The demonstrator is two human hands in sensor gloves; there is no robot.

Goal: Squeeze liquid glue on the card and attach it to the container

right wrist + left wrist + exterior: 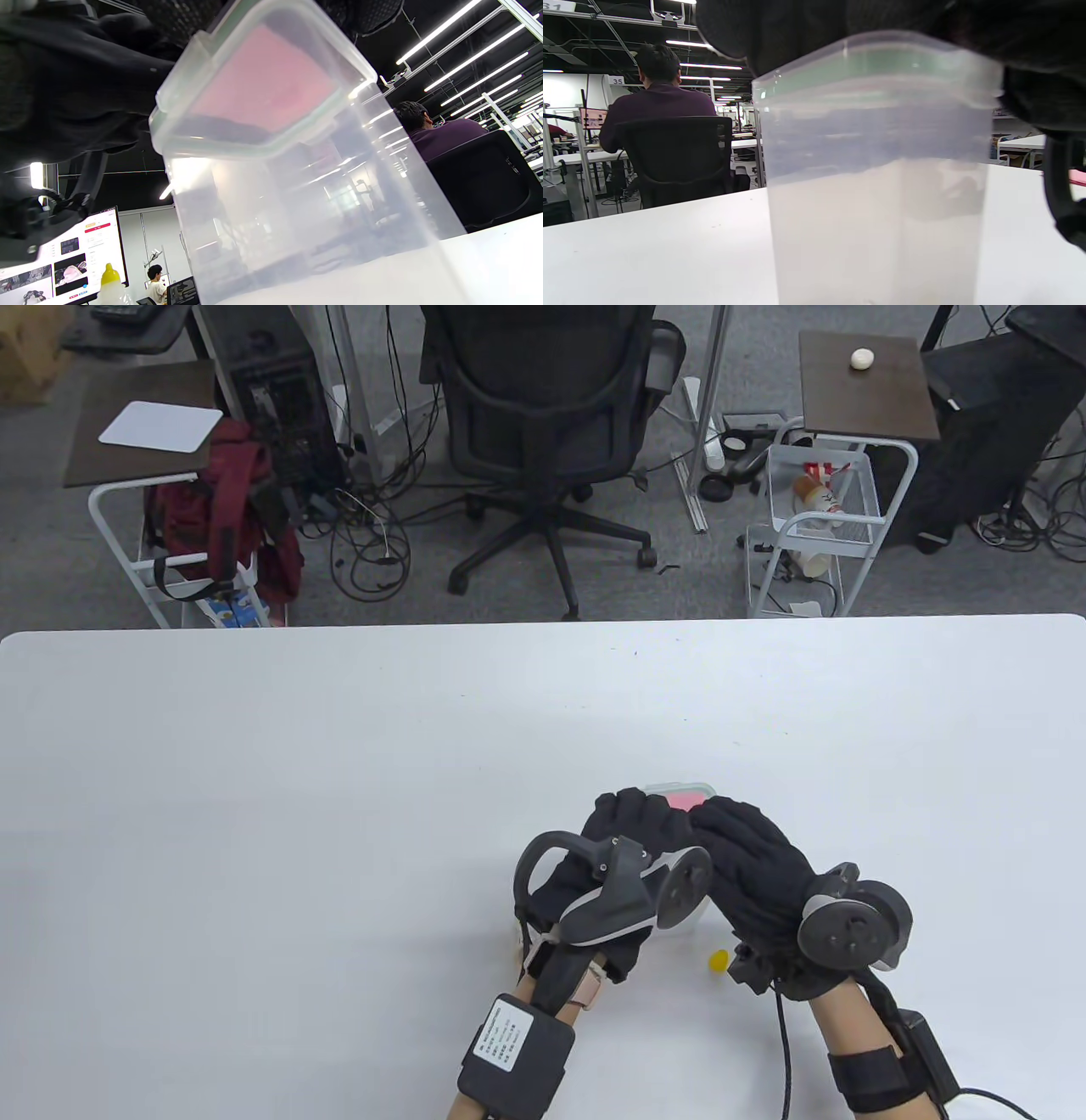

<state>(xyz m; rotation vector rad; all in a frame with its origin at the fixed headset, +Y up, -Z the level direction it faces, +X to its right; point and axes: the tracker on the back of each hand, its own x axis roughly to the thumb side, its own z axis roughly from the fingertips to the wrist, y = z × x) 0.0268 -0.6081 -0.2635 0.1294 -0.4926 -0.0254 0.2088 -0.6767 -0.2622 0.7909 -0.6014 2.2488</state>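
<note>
Container (878, 178) under left hand (632, 848) and right hand (747, 857), pink card (683, 799) mostly hidden, grips unclear.

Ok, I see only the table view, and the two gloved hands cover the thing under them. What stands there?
Observer: A tall translucent plastic container, upright on the white table.
Operator: Does it have a lid on?
Observer: Yes, a clear lid with a green seal sits on it.
Operator: And the pink bit that I see between the fingers?
Observer: A pink card lying flat on that lid; the right wrist view shows it through the lid from below.
</note>
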